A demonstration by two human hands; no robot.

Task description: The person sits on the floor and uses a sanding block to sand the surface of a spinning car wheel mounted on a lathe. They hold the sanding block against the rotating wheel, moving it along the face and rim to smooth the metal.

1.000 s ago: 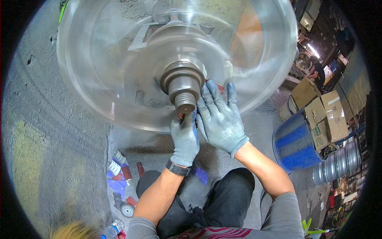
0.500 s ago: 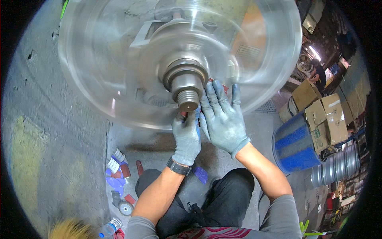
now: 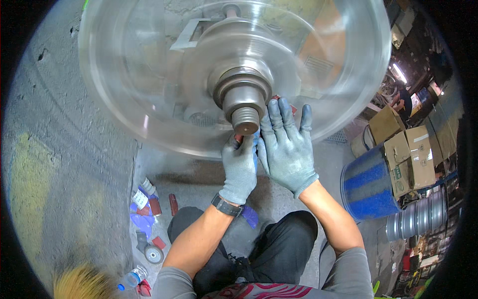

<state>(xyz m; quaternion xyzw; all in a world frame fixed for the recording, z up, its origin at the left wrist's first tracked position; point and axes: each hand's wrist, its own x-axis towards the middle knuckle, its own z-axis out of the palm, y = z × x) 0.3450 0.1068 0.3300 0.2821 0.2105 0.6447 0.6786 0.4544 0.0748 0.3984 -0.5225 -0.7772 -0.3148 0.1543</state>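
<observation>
A large metal wheel (image 3: pixel 107 94) spins, its surface blurred, on a stubby metal spindle (image 3: pixel 244 102) with a threaded end (image 3: pixel 246 121). Below that end is my left hand (image 3: pixel 239 167), in a grey glove, fingers curled closed; something reddish shows at its thumb and a blue edge beside its palm. What it grips is mostly hidden. My right hand (image 3: pixel 290 149), gloved too, lies flat with fingers stretched upward against the wheel's face, right of the spindle. A red-brown piece (image 3: pixel 294 109), looking like abrasive paper, peeks out behind its fingertips.
At left rises a rough grey wall (image 3: pixel 59 174). Near its foot lie red-brown abrasive pieces (image 3: pixel 173 204), a caster-like wheel (image 3: pixel 154 254) and a plastic bottle (image 3: pixel 133 278). To the right stand a blue drum (image 3: pixel 371 182), cardboard boxes (image 3: pixel 418 154) and stacked metal rims (image 3: pixel 418 217). Another person (image 3: pixel 402 102) is far right.
The wheel, spindle and both hands appear slightly farther right in the picture, as the view shifts a little. Both hands keep their places by the spindle, and the wheel still spins.
</observation>
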